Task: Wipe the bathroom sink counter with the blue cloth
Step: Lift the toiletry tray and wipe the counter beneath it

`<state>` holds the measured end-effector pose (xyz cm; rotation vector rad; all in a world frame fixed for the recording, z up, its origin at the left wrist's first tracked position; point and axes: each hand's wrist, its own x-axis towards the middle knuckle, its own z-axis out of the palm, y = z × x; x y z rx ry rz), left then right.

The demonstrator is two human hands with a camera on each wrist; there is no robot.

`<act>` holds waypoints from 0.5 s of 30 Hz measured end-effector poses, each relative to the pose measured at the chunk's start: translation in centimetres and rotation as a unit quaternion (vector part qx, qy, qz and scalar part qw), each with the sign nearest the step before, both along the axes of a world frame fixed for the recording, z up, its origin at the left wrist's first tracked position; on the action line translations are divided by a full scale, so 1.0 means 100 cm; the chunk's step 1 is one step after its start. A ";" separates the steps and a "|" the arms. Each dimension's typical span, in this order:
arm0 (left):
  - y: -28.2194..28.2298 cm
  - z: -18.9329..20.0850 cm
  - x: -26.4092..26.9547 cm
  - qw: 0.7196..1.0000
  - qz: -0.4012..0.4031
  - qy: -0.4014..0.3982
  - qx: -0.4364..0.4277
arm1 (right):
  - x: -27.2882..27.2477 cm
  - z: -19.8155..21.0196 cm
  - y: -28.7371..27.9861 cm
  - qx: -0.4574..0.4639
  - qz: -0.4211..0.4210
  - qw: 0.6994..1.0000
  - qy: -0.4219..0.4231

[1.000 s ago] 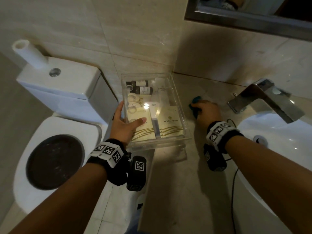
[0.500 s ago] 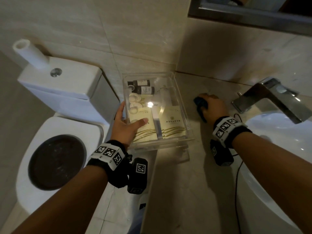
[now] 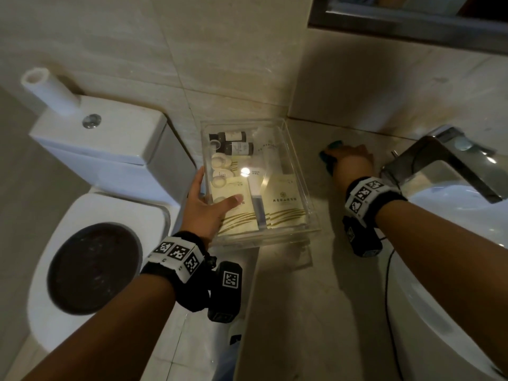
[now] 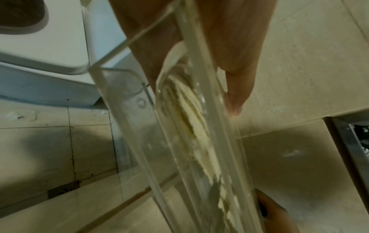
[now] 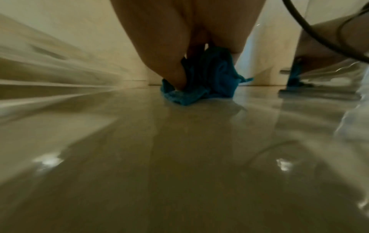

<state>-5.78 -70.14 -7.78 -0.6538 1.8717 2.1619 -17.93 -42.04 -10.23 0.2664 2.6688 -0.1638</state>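
Note:
The blue cloth (image 3: 330,155) is bunched under my right hand (image 3: 350,163) on the beige stone counter (image 3: 316,298), near the back wall and left of the tap. In the right wrist view my fingers curl round the blue cloth (image 5: 207,78) and press it onto the glossy counter (image 5: 179,157). My left hand (image 3: 209,204) holds the clear plastic tray (image 3: 302,188) of toiletries lifted at its left front corner, thumb inside over the rim, fingers along the outer wall. The left wrist view shows the tray (image 4: 189,141) edge-on between thumb and fingers.
A chrome tap (image 3: 445,163) and white basin (image 3: 453,270) lie right of the cloth. A white toilet (image 3: 90,215) with its cistern stands left of the counter's edge. A mirror frame (image 3: 412,26) runs above. A black cable (image 3: 387,284) trails from my right wrist.
My right hand has slid the blue cloth back and to the right, toward the back wall and tap. My left hand keeps the tray held in the same place.

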 end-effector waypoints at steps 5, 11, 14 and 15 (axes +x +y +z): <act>0.000 0.000 0.002 1.000 0.001 0.007 0.004 | 0.038 -0.022 -0.005 -0.124 0.203 0.956 0.175; -0.005 -0.006 0.006 1.000 0.010 0.016 -0.005 | -0.023 -0.010 0.012 -0.075 -0.027 0.994 0.077; -0.007 -0.007 0.008 1.000 0.010 0.019 -0.004 | -0.016 -0.004 -0.012 -0.048 0.018 0.996 0.067; -0.007 -0.006 0.008 1.000 0.011 0.021 -0.004 | -0.008 -0.008 -0.021 -0.079 0.057 0.991 0.094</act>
